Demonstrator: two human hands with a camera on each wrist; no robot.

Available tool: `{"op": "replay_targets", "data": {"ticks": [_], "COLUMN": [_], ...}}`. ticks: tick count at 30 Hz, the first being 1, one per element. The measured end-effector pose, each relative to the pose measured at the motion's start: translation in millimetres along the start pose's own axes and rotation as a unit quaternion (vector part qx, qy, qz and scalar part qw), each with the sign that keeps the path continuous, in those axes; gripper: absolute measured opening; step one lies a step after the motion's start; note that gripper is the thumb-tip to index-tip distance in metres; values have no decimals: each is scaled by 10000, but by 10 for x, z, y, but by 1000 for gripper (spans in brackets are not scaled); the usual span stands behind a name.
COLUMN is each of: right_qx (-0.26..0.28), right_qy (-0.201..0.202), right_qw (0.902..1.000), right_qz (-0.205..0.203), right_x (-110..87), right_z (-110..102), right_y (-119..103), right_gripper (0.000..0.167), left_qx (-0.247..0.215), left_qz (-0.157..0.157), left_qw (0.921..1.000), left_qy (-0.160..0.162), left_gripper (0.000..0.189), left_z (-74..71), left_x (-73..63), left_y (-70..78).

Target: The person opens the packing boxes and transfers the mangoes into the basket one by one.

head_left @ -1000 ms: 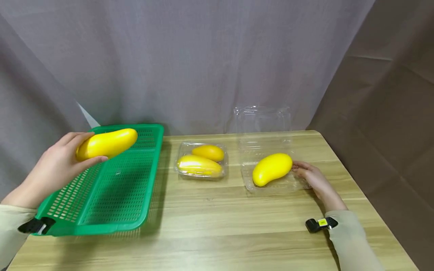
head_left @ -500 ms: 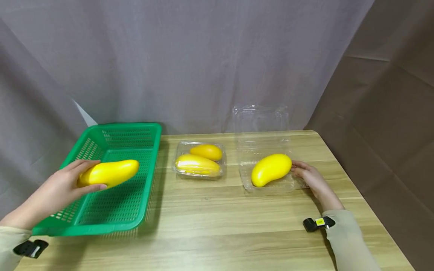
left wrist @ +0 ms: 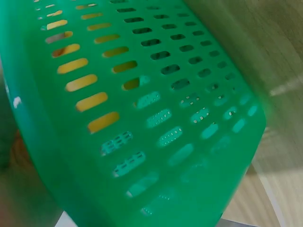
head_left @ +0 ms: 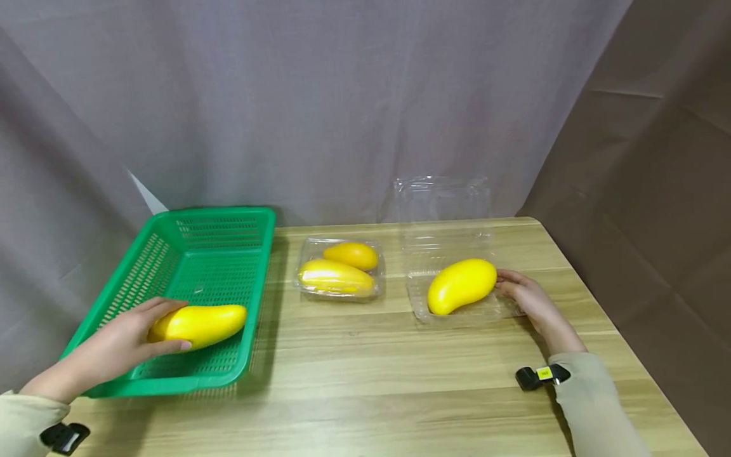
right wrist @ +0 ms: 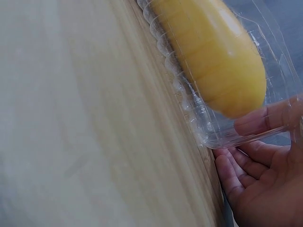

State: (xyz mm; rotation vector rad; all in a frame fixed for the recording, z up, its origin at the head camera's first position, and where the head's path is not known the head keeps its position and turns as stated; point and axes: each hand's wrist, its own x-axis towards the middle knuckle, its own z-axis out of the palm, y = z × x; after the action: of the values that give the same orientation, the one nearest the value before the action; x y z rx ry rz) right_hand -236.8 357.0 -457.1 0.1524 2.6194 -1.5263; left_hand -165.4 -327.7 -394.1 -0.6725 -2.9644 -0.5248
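My left hand grips a yellow mango from its left end, low inside the green basket. Through the slots of the basket wall in the left wrist view, yellow patches of the mango show; most of that hand is hidden there. On the right, a clear plastic clamshell box stands with its lid raised at the back. A second mango lies in it. My right hand pinches the box's right side, one digit inside by the mango's end and the other fingers outside.
Between basket and open box sits a closed clear box holding two mangoes. All stand on a wooden table. A grey curtain hangs behind the table, and a brown cloth hangs on the right.
My left hand has lowered the mango from above the basket down into it, toward the near right part. My right hand has stayed at the open box.
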Motion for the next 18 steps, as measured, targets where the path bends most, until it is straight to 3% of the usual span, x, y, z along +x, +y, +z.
{"op": "replay_targets", "data": {"ticks": [11,18], "right_qx": [37,7], "right_qy": [-49,-38], "right_qw": [10000,10000], "right_qz": [-20,57], "right_x": [5,17], "right_z": [18,11], "right_y": [1,-2], "right_gripper": [59,61], "left_qx": [-111,-410], "left_qz": [483,104], "left_qw": [9983,9938], "left_qy": [-321,-1033], "left_gripper": [60,66], "left_z": [50,-24], "left_x": [-25,23], "left_y": [-133,-200]}}
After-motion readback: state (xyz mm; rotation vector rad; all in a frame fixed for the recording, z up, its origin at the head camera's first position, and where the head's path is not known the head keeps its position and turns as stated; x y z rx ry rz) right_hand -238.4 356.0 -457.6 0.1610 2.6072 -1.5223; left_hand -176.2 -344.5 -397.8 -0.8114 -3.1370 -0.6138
